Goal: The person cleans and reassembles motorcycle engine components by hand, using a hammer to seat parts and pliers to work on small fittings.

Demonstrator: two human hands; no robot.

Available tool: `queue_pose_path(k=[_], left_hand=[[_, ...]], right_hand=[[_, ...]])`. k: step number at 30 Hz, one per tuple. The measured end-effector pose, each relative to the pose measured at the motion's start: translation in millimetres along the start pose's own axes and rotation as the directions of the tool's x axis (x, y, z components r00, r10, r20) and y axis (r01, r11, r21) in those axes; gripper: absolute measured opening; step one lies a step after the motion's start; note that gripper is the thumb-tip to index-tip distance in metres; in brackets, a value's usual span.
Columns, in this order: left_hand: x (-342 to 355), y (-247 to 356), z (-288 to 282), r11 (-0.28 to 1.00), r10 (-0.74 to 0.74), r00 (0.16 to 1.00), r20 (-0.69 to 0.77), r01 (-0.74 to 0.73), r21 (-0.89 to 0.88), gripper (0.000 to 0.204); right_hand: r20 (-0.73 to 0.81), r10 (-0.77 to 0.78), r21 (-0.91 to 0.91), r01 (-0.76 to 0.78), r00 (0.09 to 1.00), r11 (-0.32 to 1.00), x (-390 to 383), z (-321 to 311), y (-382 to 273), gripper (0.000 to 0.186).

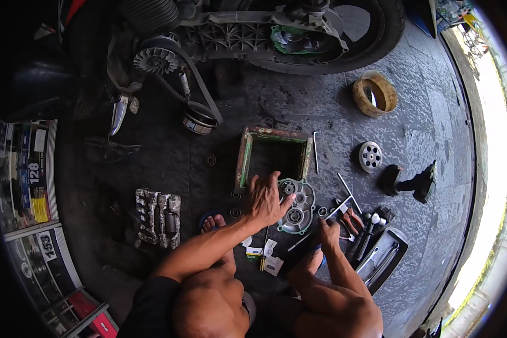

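My left hand [266, 201] lies with its fingers spread between a metal frame and a round-lobed metal gearbox cover [300, 222]. Its thumb reaches over the cover's face, where bearing seats and a small toothed part show. The rectangular frame [246, 152], worn green and rusty, stands just beyond. My right hand [329, 232] is closed around the shaft of a T-handle wrench [343, 205], whose crossbar points up and right. Close to that hand lie orange-handled pliers [352, 221], a hammer [369, 234] and a small ring bearing [322, 211].
A scooter's rear wheel [397, 34] and open engine case [225, 36] span the far side, a belt [197, 81] hanging left. Around me are a yellowish bowl [386, 84], clutch drum [370, 156], tool tray [397, 236], socket set [159, 218], hex key [316, 152] and small packets [272, 265].
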State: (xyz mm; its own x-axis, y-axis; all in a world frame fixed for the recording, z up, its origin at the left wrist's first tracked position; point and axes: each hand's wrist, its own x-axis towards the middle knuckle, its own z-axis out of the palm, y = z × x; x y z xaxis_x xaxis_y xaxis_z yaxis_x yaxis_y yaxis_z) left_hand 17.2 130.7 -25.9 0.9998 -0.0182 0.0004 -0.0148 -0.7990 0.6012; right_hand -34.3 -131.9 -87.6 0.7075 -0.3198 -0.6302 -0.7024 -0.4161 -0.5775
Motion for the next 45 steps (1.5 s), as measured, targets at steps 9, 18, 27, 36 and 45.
queue_pose_path(k=[9,18,27,36,45], left_hand=[[11.6,6.2,-6.6,0.997,-0.062,0.998,0.003,0.062,-0.051,0.060],[18.3,2.2,-11.3,0.995,-0.076,0.996,0.040,0.079,-0.057,0.055],[18.1,0.0,-9.7,0.998,0.041,0.997,0.062,-0.038,-0.048,0.056],[19.5,5.6,-13.6,1.000,0.014,0.996,0.085,-0.012,-0.021,0.055],[17.5,2.7,-8.1,1.000,0.026,0.996,0.085,-0.025,-0.014,0.057]], right_hand=[[0.292,-0.166,0.549,-0.023,0.942,0.836,-85.3,-110.5,-120.0,0.018],[0.112,-0.134,0.219,0.107,0.985,0.970,-165.5,-147.8,-197.3,0.035],[0.096,-0.192,0.216,0.167,0.977,0.962,-225.5,-39.6,-124.3,0.044],[0.098,-0.220,-0.080,0.228,0.971,0.970,-210.2,-27.4,-104.9,0.049],[0.041,-0.296,-0.074,0.298,0.954,0.952,-214.8,-16.7,-119.0,0.056]])
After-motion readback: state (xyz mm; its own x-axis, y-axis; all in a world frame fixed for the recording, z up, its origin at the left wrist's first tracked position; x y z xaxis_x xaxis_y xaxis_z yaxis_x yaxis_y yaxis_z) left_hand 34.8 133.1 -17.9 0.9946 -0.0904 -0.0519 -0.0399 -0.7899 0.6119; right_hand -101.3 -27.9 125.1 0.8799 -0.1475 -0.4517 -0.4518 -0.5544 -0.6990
